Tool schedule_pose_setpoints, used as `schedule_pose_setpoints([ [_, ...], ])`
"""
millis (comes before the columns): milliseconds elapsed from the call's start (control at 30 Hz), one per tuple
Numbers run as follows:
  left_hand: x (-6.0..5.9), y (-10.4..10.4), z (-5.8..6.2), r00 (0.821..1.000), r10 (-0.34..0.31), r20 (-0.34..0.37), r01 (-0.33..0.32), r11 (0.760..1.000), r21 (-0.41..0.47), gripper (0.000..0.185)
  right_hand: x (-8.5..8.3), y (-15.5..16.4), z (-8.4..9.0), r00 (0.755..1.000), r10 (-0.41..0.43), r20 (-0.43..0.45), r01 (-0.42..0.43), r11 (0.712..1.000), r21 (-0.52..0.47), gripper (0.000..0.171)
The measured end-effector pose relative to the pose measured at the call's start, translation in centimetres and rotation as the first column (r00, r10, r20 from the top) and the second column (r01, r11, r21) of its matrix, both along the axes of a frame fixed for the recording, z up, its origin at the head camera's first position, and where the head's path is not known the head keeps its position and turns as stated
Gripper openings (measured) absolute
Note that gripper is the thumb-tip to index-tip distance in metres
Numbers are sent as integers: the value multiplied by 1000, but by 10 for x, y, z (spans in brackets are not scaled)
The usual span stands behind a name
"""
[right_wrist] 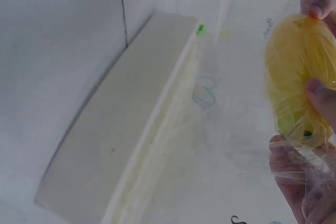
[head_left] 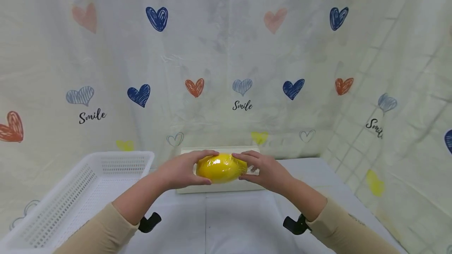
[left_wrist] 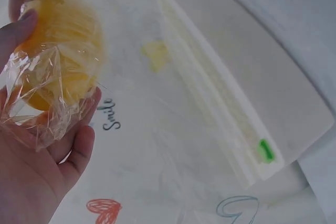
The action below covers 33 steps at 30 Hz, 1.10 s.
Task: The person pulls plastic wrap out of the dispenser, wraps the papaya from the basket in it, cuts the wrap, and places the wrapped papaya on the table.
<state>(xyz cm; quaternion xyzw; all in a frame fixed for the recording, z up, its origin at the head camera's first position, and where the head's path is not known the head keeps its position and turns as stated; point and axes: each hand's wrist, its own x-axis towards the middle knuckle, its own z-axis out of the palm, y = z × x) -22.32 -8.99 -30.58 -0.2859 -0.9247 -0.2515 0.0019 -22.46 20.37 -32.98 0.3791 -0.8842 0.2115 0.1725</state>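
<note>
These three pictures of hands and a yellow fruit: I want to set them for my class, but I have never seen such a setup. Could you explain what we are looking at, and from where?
No machine here: a person works with two bare hands. The wide picture comes from a camera on the person's head, looking forward and down. The other two come from cameras on each wrist, so they show the same moment from very close.

The left hand and the right hand hold a yellow fruit wrapped in clear film, their fingers curled round its ends. Behind it, on the white table, lies a long pale box, seemingly the film dispenser. A white perforated basket stands at the left. A cloth printed with hearts hangs behind.
</note>
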Motion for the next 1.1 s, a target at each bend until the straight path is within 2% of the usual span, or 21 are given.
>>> schedule_pose_setpoints([
  [167,14,1,-32,999,-19,36,19,1000,-21,74,15,2,-27,997,14,71,-17,999,36,71],
  [300,20,2,-64,998,-56,7,56,997,-54,74,23,1,-50,984,22,179,-37,996,78,67],
  [400,22,3,-87,997,-82,-13,81,994,-77,73,23,0,-68,970,39,239,-67,992,112,64],
  [533,19,4,-110,995,-93,-27,90,992,-86,73,19,-2,-90,966,31,258,-71,986,149,62],
  [700,8,7,-128,997,-76,14,77,991,-105,74,9,-5,-108,965,-19,261,-35,979,200,64],
  [867,-2,10,-142,999,-27,46,34,988,-152,77,0,-10,-117,968,-61,245,-6,964,265,64],
  [1100,-7,13,-150,995,43,89,-31,990,-138,84,-7,-11,-121,971,-81,226,11,955,296,65],
])
